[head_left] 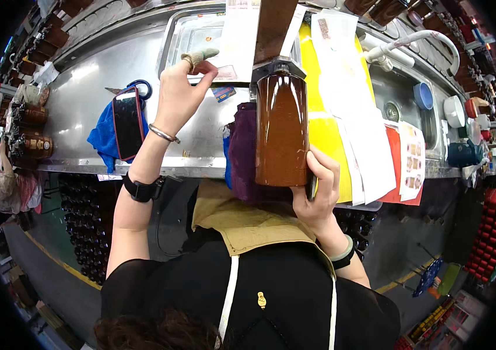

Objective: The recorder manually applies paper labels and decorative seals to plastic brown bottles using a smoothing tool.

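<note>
1. On my feed, with twelve o'clock at the top, a glossy brown cylinder [283, 134] lies just off centre toward one o'clock, its far end at a dark bracket [280, 69]
2. At three o'clock I have the right hand [319, 189] bent around the cylinder's near corner, fingers along its side and thumb at its lower end, gripping it
3. At eleven o'clock I watch the left hand [183, 87], bent at the wrist, with a pale finger cot [199, 57] on one finger; thumb and fingers curl toward each other beside a small reddish label [225, 73], and I cannot tell whether they pinch it
4. Beneath that label I see a white sheet [239, 35], and toward its six o'clock a small blue card [223, 94]
5. I find purple cloth [242, 146] along the cylinder's nine o'clock side, and yellow sheeting [313, 105] under white paper [347, 116] on its three o'clock side
6. Out at ten o'clock I get a phone [128, 125] on a blue cloth [103, 137]; at two, a sink [396, 87] holding a blue cup [423, 95]
</note>
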Available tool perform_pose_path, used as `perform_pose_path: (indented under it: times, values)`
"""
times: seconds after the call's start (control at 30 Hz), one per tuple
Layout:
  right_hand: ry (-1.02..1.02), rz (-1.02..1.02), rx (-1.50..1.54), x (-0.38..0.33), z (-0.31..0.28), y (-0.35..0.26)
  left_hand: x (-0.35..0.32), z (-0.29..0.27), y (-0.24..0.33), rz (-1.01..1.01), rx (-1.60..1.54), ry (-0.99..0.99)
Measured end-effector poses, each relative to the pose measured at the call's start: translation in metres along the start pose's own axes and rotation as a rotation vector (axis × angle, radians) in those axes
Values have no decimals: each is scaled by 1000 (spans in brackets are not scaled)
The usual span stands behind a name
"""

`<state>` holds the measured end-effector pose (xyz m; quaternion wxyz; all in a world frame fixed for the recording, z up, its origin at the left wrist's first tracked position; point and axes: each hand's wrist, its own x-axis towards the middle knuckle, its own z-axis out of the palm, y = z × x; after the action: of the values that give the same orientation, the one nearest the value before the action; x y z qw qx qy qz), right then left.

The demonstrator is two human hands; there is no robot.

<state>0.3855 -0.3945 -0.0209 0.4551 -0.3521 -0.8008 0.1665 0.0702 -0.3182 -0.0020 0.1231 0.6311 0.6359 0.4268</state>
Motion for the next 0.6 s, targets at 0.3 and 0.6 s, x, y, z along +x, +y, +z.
perform_pose_path:
  times: [0.3, 0.6]
  values:
    - [-71, 95, -71, -21, 8, 11, -19, -2, 51, 66, -17, 98]
    - [-221, 351, 153, -18, -7, 11, -33, 9, 100, 492, -59, 315]
